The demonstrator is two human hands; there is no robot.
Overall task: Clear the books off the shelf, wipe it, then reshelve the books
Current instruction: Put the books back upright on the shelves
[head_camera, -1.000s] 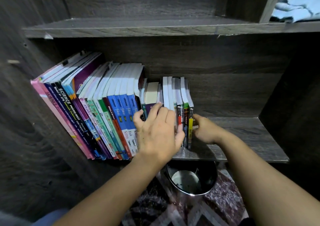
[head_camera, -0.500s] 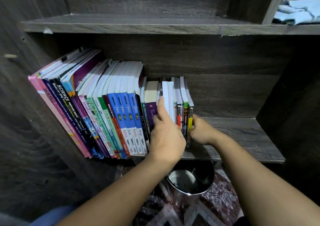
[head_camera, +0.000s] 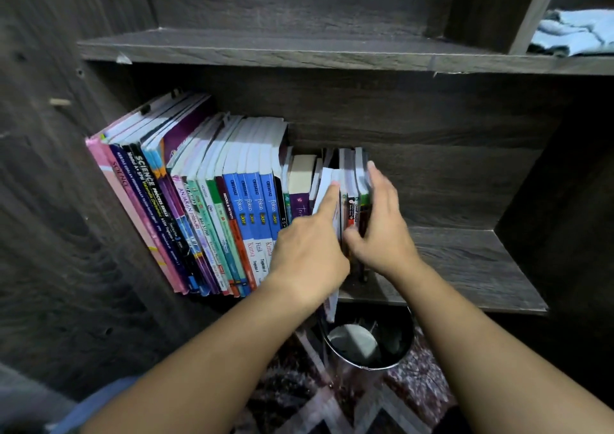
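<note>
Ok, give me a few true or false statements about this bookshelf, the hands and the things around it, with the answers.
1. A blue cloth lies on the upper shelf, at the right. True.
2. The right hand hangs idle, holding nothing. False: it grips the thin books at the right end of the row of books.
3. The metal bin stands beside the books. False: it stands on the floor, below the shelf.
4. The shelf is bare to the right of the books. True.
5. Every book is off the shelf. False: the row stands on it.
</note>
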